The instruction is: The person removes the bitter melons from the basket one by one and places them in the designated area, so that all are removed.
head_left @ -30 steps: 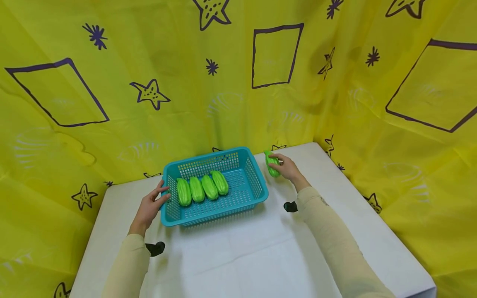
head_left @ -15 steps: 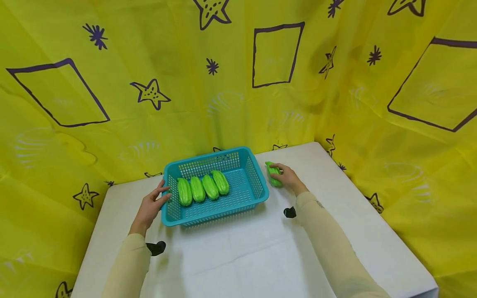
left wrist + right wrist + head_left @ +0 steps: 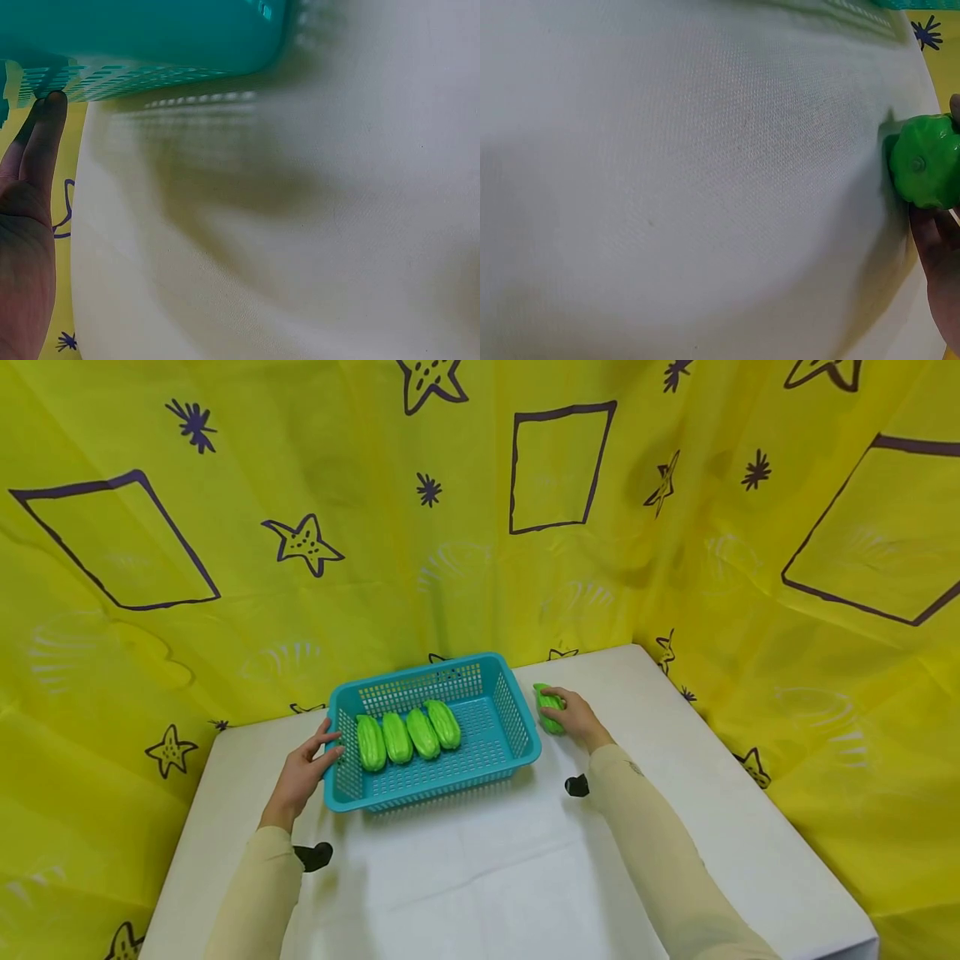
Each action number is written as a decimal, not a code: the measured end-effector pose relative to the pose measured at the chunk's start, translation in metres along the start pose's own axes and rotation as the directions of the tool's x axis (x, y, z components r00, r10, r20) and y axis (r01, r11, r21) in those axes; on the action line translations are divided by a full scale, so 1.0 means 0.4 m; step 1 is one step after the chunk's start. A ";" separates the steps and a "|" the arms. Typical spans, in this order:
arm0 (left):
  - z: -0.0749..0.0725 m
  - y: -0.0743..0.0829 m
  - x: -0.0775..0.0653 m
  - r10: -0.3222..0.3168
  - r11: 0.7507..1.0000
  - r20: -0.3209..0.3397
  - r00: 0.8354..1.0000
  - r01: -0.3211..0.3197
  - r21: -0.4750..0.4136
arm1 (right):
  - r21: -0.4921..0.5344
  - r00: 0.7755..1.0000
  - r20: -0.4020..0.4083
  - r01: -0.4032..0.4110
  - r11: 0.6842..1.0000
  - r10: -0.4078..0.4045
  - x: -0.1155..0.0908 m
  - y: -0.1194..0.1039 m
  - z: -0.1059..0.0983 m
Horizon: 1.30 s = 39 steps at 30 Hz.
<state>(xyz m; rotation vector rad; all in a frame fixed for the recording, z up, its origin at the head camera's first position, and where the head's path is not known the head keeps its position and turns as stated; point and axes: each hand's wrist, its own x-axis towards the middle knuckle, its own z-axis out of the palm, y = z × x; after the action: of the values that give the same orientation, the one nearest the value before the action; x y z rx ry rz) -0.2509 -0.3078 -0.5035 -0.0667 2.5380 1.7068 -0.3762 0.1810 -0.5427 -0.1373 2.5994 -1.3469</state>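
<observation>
My left hand holds the left rim of a teal plastic basket, fingers and thumb reaching to the rim. In the left wrist view, two fairly straight fingers touch the outside of its slotted wall. Several light-green ribbed toy gourds lie side by side in the basket's left and middle part. To the right of the basket, my right hand grips another green ribbed gourd at the tabletop. The right wrist view shows the rounded end of that gourd, with part of the hand cut off by the frame.
A white table carries the basket near its back edge. Yellow curtains with dark drawn stars and frames hang behind and along both sides. Small black wrist-camera parts show beside the sleeves.
My right hand has moved a little toward me with the gourd, lower onto the table, then stayed nearly still. The left hand and basket have hardly moved; the head view shifts slightly.
</observation>
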 end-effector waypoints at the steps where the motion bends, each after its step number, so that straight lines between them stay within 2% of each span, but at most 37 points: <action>1: 0.000 0.001 0.000 0.000 1.000 0.000 1.000 0.000 -0.003 | 0.005 1.000 -0.003 -0.001 1.000 0.001 0.001 -0.002 0.000; 10: 0.000 0.002 0.001 0.003 1.000 0.000 1.000 -0.003 -0.026 | -0.005 1.000 -0.005 -0.002 1.000 0.002 0.007 -0.013 0.006; 17: 0.000 0.002 0.002 0.002 1.000 0.000 1.000 -0.002 -0.018 | 0.025 1.000 -0.012 0.007 1.000 -0.007 0.006 -0.014 0.009; 21: 0.001 0.004 -0.001 0.000 1.000 0.000 1.000 0.000 -0.019 | 0.000 0.999 -0.026 0.033 0.999 -0.033 0.006 -0.012 0.012; 29: 0.002 0.007 -0.003 -0.001 1.000 0.002 1.000 0.001 -0.013 | -0.017 0.999 -0.032 0.020 1.000 -0.020 0.004 -0.018 0.010; 39: 0.002 0.010 -0.005 -0.005 1.000 0.000 1.000 0.005 0.002 | -0.024 0.998 -0.045 0.047 0.999 -0.048 -0.001 -0.019 0.003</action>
<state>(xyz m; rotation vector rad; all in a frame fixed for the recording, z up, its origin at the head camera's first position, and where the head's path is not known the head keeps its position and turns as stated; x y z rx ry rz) -0.2491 -0.3056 -0.4999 -0.0730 2.5378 1.7022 -0.3757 0.1758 -0.5369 -0.1746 2.6662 -1.3520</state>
